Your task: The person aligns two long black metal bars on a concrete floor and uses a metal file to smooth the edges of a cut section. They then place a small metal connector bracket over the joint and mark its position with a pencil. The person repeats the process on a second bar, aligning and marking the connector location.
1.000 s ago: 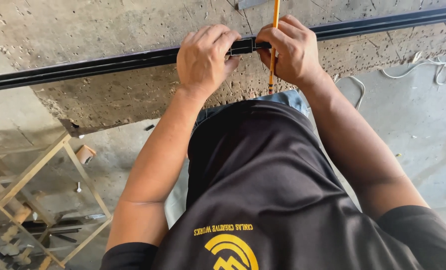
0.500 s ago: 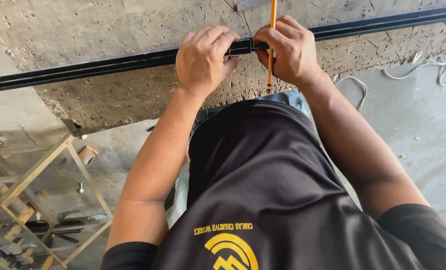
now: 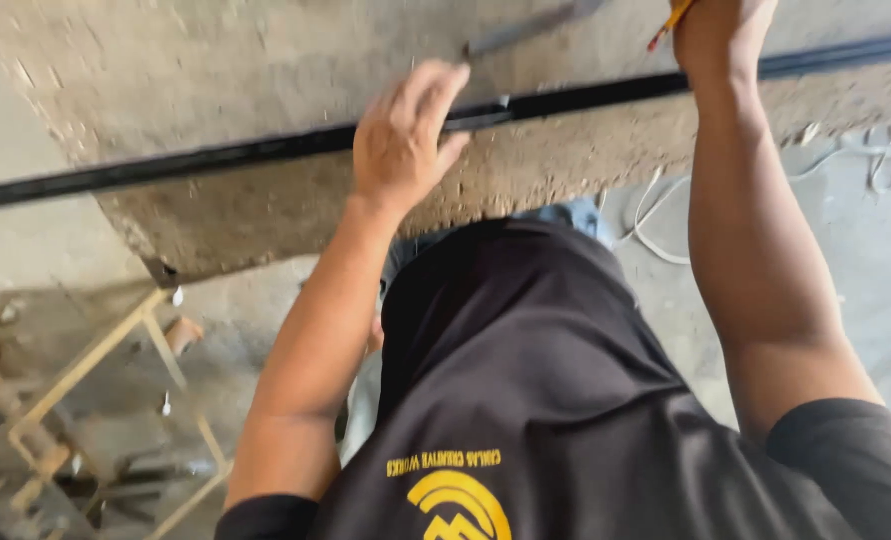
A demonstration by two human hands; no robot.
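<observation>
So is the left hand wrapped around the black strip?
No, the left hand lies open over the black strip, fingers spread, not curled around it.

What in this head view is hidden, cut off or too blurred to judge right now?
- Right hand: fingers cut off by the top edge; grip unclear.
- Pencil: only its orange end shows.
- Left hand: motion-blurred; contact with the black rail uncertain.
- Grey flat piece: blurred, kind unclear.
</observation>
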